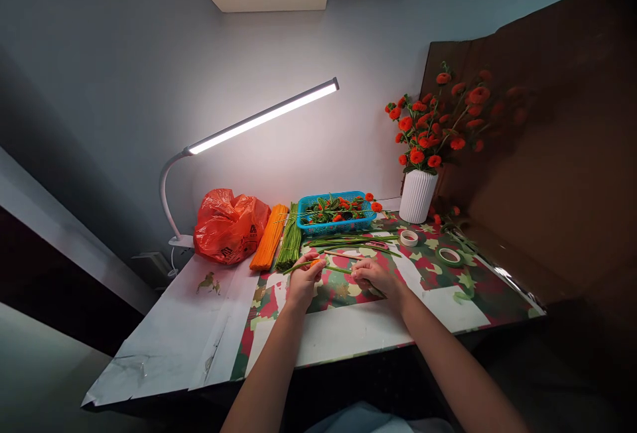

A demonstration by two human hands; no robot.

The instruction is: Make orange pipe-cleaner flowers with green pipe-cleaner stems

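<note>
Over the front of the patterned table covering, my left hand (304, 280) is closed on a green stem, with a small orange piece at its fingertips. My right hand (374, 275) pinches the same green stem (339, 269) farther right, so the stem runs between both hands. Just beyond them lie loose green stems (343, 241) and a thin pinkish stick (341, 254). Behind these, a blue basket (336, 227) holds red-orange flowers and green leaves. Bundles of green stems (289, 241) and orange stems (269, 239) lie left of the basket.
An orange plastic bag (229, 224) sits at the back left beside a lit lamp (263, 117). A white vase (418, 197) of red-orange flowers stands back right. Two tape rolls, one white (409, 239) and one green (450, 257), lie nearer. A cardboard sheet (537, 154) rises on the right.
</note>
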